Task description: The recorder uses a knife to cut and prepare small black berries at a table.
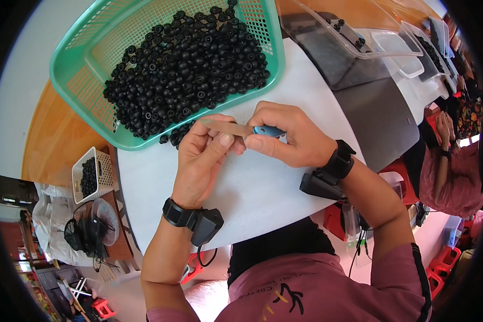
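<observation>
A small knife with a blue handle (269, 131) is gripped in my right hand (300, 137), its flat blade pointing left. The blade lies across the fingertips of my left hand (196, 163), whose thumb and fingers are curled close together beneath and beside it. Whatever the left fingers pinch, if anything, is hidden. Just beyond both hands, a green plastic basket (137, 144) holds a heap of small round black parts (190, 75) with holes in them. Several loose black parts (176, 135) lie outside its near rim, beside my left hand.
A white board (263, 188) covers the table under my hands. A clear plastic bin (354, 48) stands at the far right by a dark grey panel (378, 115). A small white basket (97, 180) of black parts sits at left. Another person (448, 172) is at far right.
</observation>
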Motion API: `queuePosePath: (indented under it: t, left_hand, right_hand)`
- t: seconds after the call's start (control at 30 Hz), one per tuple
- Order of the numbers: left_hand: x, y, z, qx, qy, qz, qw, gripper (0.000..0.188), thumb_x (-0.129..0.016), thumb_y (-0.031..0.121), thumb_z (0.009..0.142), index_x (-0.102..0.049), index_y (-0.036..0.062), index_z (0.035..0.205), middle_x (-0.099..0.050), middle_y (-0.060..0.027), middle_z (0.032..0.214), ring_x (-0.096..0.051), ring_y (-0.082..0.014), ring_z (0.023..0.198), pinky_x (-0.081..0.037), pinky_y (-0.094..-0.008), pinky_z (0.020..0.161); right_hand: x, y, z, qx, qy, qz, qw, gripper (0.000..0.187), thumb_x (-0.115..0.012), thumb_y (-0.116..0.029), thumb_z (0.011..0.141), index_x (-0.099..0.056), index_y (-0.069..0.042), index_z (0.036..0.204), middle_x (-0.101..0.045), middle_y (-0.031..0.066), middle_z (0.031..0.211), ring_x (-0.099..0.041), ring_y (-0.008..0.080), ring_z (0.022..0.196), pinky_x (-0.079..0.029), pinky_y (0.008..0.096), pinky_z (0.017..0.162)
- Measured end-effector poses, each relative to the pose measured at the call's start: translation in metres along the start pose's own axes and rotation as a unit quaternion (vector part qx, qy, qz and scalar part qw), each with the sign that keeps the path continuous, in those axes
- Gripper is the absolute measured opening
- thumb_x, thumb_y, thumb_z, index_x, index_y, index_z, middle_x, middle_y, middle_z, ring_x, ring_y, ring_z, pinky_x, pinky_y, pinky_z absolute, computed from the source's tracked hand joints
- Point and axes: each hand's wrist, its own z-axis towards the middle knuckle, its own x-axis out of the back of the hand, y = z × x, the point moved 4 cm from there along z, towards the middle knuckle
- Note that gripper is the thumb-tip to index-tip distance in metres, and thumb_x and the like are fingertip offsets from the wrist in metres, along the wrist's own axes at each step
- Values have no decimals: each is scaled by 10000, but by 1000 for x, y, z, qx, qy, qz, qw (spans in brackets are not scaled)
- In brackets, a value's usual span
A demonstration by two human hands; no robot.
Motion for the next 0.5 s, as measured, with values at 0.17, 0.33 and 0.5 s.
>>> queuePosePath:
  t: [0.17,0.33,0.5]
  left_hand:
    - [2,-2,-1,-4,-2,-5,1000,266,-618,120,942,-551,-1,1170,-644,-108,1013,-609,-181,869,-493,-322,798]
    - [2,-3,0,-2,-6,-2,1000,272,-626,125,938,-552,-5,1165,-640,-106,1026,-605,-170,877,-492,-314,795]
    - [0,-2,1,-2,-6,3,1000,270,-628,124,936,-554,-2,1163,-640,-101,1025,-603,-165,883,-492,-309,793]
  right_hand:
    - [-3,0,1,20,-1,-11,1000,249,-648,-250,910,-629,-3,923,-562,77,788,-523,188,705,-409,307,596]
    - [-3,1,1,33,6,-25,999,233,-652,-243,904,-637,-10,918,-571,79,785,-534,194,699,-411,314,586]
    - [-2,0,1,42,7,-36,998,229,-661,-241,897,-640,-13,914,-571,79,772,-531,202,682,-411,314,587]
